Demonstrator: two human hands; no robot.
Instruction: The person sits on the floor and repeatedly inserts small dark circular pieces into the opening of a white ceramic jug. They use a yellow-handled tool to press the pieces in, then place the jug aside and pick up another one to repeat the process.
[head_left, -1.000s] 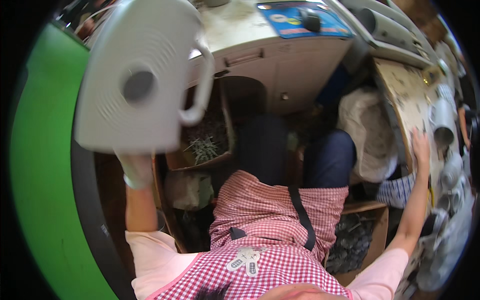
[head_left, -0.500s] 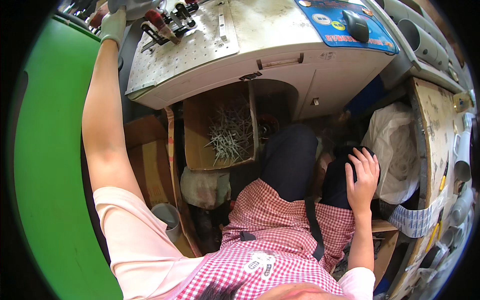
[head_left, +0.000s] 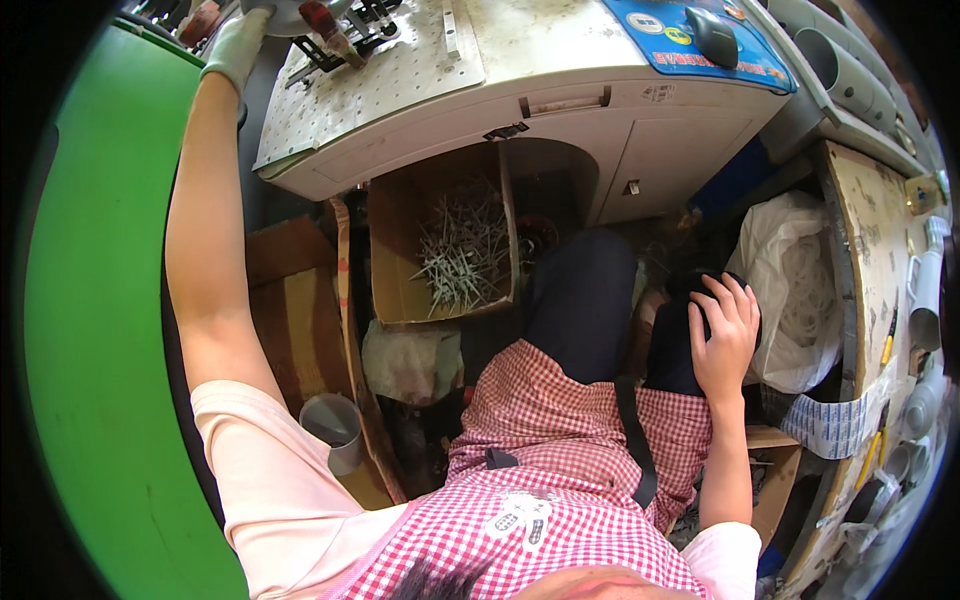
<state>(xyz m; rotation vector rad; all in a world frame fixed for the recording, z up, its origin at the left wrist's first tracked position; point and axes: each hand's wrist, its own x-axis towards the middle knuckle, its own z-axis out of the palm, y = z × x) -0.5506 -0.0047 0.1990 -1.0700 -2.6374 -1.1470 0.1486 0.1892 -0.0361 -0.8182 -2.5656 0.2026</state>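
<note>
My left hand [head_left: 238, 48], in a pale glove, reaches to the upper left and grips a smooth grey rounded part [head_left: 290, 14], cut off by the top edge. Most of its fingers are hidden. Just right of that part, a toggle clamp with a red handle [head_left: 324, 24] stands on the perforated metal plate [head_left: 400, 95] of the white bench. My bare right hand [head_left: 725, 335] rests on my dark-trousered right knee, its fingers loosely spread and nothing in them.
Under the bench sits a cardboard box [head_left: 395, 285] of thin grey pieces [head_left: 462, 250]. A green panel [head_left: 110, 300] runs along the left. A mouse [head_left: 713, 38] lies on a blue mat [head_left: 655, 50]. A white plastic bag [head_left: 775, 350] and board [head_left: 870, 230] stand at right.
My left hand and the grey part have shifted slightly right. The view has moved a little, and my right hand stays on the knee.
</note>
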